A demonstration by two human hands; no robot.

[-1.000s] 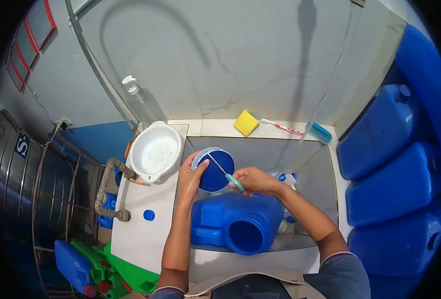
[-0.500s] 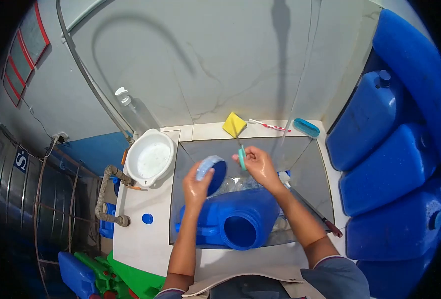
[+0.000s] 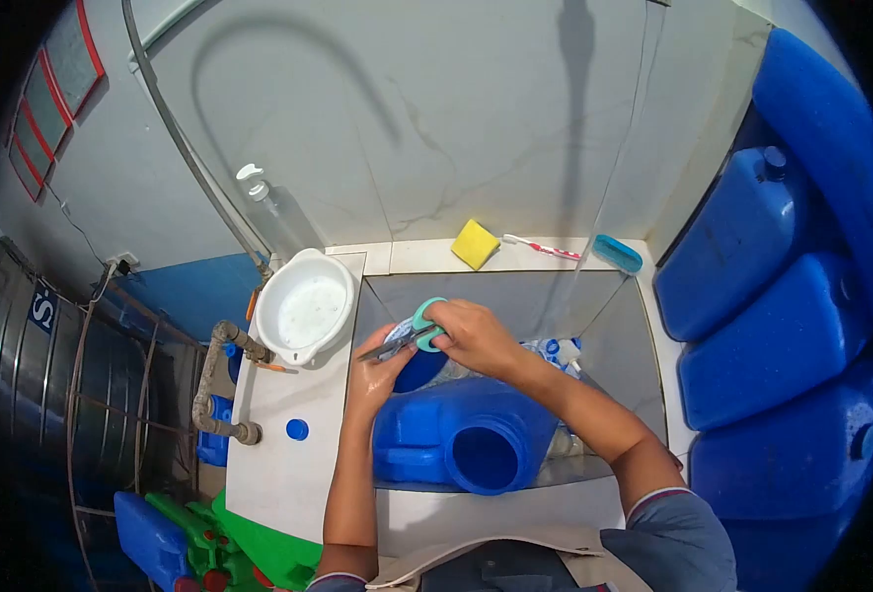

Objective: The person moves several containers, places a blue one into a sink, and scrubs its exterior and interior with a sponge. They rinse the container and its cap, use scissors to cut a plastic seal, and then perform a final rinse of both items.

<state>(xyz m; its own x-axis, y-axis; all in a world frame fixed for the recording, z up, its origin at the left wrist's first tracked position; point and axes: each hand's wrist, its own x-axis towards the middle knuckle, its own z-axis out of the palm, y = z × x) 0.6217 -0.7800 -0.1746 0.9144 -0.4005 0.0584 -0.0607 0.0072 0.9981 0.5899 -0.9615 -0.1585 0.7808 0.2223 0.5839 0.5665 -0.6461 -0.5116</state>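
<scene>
- Left hand (image 3: 369, 380): pinching the blue lid (image 3: 422, 372) at its edge, lid just right of the palm.
- Right hand (image 3: 474, 335): fingers curled round teal handles of scissors (image 3: 426, 324); blades cross in front of left hand, partly over the lid. Whether blades touch it, can't tell.
- Blue jug (image 3: 418, 434): just below both hands, mouth toward wearer.
- White basin (image 3: 268, 321): left of left hand.
- Yellow sponge (image 3: 475, 245): beyond right hand.

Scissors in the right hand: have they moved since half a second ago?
Yes. Judged against the yellow sponge, the scissors have shifted to the left in view; their blades now point left, crossing in front of the left hand.
</scene>
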